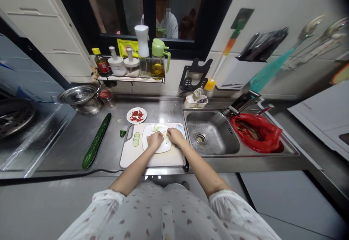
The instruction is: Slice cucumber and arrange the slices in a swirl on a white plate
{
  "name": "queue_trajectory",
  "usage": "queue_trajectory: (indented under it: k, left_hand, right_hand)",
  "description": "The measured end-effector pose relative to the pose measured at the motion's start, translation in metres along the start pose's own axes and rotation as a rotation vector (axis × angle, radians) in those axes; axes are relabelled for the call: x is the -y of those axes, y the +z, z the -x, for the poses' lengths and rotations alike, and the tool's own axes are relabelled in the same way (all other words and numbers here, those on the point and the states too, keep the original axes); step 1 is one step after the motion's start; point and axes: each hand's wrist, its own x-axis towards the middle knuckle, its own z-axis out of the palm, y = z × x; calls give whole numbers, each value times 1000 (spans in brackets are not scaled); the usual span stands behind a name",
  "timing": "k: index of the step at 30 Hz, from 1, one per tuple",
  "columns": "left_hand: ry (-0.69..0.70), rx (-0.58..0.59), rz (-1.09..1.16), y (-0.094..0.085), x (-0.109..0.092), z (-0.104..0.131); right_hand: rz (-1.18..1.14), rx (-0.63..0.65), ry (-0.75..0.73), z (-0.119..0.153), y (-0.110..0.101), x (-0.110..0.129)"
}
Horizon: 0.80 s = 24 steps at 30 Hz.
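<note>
Both hands work over a white plate (147,147) that rests on the cutting board (152,162). My left hand (155,140) is closed with its fingertips at a thin cucumber slice (164,134). My right hand (175,137) pinches at the same slice from the other side; the fingertips partly hide it. More pale green cucumber slices (157,127) lie at the plate's far rim. A short overlapping row of cucumber slices (136,139) sits on the board left of the plate. A knife blade (180,127) shows at the board's right side.
A whole cucumber (96,142) and a cucumber end (123,133) lie left of the board. Behind it stands a small plate of chopped red pieces (136,115). The sink (215,132) and a red plastic bag (257,132) are to the right. A lidded pot (83,100) stands back left.
</note>
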Motion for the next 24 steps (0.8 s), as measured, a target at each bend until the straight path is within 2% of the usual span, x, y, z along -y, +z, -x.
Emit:
queue_trajectory:
  k: [4, 9, 18, 24]
  left_hand:
    - [33, -15, -73, 0, -1, 0]
    - [109, -94, -156, 1, 1, 2]
    - [129, -75, -137, 1, -4, 2]
    - [122, -43, -157, 6, -7, -2]
  right_hand:
    - [24, -3, 3, 0, 1, 0]
    - [35, -35, 28, 1, 4, 1]
    - [-183, -171, 155, 11, 1, -20]
    - [-182, -91, 149, 19, 3, -19]
